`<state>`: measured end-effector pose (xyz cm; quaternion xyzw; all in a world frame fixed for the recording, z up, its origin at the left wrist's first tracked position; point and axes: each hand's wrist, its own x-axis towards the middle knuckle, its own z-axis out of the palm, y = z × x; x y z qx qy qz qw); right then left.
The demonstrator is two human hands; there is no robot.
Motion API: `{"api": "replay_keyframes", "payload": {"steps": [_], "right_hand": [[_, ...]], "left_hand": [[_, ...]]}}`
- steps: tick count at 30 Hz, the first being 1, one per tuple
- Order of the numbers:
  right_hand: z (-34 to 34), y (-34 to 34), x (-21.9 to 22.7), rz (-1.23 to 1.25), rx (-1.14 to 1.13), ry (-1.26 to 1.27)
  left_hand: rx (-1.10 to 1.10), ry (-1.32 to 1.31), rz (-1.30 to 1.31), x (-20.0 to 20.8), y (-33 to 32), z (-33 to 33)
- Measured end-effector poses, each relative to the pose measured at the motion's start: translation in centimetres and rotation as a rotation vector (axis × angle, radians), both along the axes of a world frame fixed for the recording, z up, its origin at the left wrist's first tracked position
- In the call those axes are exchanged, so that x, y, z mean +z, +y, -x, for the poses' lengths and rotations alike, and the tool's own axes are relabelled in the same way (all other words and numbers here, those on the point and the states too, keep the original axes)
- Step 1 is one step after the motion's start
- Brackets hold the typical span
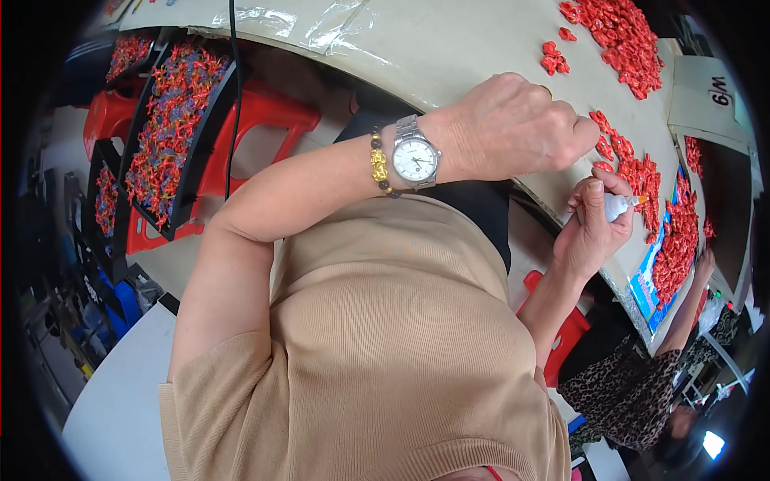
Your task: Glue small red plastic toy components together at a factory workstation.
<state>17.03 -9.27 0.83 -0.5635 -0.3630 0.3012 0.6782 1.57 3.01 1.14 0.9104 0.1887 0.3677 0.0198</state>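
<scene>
My left hand (513,128) reaches across over the table (449,56), a watch (416,159) and a beaded bracelet (379,164) on its wrist. Its fingers are curled in, and whatever they may pinch is hidden. Just below it, my right hand (589,228) is wrapped round a small white squeeze bottle (616,207), whose orange tip points right. Close by both hands, a pile of small glossy red pieces (642,180) lies on the table. Another heap of red pieces (622,48) sits farther off, with a few loose ones beside it.
More red pieces (678,244) lie on a blue printed sheet (642,290). Dark trays (172,132) of red and purple pieces stand at left by a red stool (261,120). A black cable (233,80) hangs there. A co-worker in leopard print (622,393) sits at lower right.
</scene>
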Motion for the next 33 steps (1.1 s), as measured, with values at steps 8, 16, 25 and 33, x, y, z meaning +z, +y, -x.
{"api": "replay_keyframes", "payload": {"steps": [8,16,25,33], "right_hand": [[0.2,0.4,1.3,-0.025,-0.015,0.069],[0.2,0.2,3.0,0.016,0.114,0.066],[-0.6,-0.2,3.1,0.017,0.046,-0.237],[-0.6,-1.2,3.2,-0.13,-0.049,-0.106]], "left_hand": [[-0.304,-0.52,1.073,1.1,-0.8,-0.4],[-0.524,-0.858,2.275,1.5,-2.4,2.0],[-0.628,-0.982,2.467,0.5,-2.6,1.8],[-0.777,-1.049,2.536,-1.1,-3.4,1.7]]}}
